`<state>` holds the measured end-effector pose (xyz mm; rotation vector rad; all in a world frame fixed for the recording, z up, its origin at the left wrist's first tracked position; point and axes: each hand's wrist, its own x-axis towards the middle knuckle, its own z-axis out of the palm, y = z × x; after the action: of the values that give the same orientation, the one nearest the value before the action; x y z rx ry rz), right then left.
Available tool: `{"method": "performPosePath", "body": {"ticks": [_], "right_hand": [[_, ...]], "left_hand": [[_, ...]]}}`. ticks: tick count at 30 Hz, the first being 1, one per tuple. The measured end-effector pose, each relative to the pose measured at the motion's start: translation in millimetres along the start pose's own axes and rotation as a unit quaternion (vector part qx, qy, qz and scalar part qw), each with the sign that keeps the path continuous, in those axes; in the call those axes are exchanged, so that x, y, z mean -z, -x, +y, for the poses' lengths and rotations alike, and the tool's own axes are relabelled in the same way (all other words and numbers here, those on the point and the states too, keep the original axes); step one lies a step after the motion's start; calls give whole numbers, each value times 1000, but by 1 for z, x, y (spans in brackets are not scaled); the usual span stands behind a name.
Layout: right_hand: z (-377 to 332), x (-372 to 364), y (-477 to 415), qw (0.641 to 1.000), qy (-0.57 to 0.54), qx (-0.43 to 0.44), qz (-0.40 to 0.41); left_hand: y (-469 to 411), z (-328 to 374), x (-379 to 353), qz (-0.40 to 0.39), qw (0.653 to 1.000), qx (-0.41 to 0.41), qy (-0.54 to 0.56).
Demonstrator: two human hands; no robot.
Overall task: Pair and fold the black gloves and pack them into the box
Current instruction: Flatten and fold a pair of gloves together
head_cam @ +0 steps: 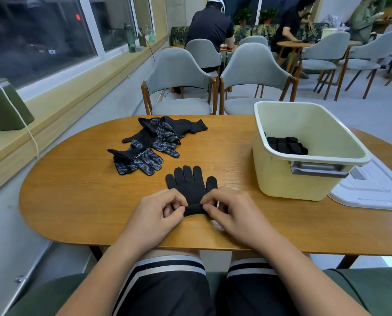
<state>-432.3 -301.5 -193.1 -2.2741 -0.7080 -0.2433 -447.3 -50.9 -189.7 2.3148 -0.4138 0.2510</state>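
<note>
Both hands meet at the near end of a black glove (191,184) lying flat on the table (76,192). The left hand (158,210) pinches the cuff's left corner between thumb and curled fingers, and the right hand (231,208) pinches the right corner the same way. Between the two pinches the cuff is turned over into a short roll. Beyond the grip the glove's fingers spread out, pointing away from the person. Farther out and to the left of the grip lies a dotted glove (138,161), palm up, and past it a loose pile (158,133) of more gloves, well apart from the held one. To the right of the grip, near the right hand, stands the box (281,179), with folded gloves (286,144) in its bottom. A white lid (372,195) lies just beyond the box on the right.
</note>
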Motion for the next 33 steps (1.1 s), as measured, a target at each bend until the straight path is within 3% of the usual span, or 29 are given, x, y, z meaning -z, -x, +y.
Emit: {"method": "performPosePath", "body": {"ticks": [13, 19, 25, 33], "right_hand": [[-3, -13, -10, 996, 27, -79, 40], [0, -14, -8, 997, 14, -39, 64], [0, -17, -4, 990, 121, 52, 52], [-2, -19, -4, 990, 131, 38, 41]], "left_hand": [[0, 3, -4, 35, 995, -29, -91], [5, 4, -3, 51, 989, -87, -104], [5, 0, -5, 38, 988, -92, -119], [4, -1, -6, 42, 989, -74, -117]]}}
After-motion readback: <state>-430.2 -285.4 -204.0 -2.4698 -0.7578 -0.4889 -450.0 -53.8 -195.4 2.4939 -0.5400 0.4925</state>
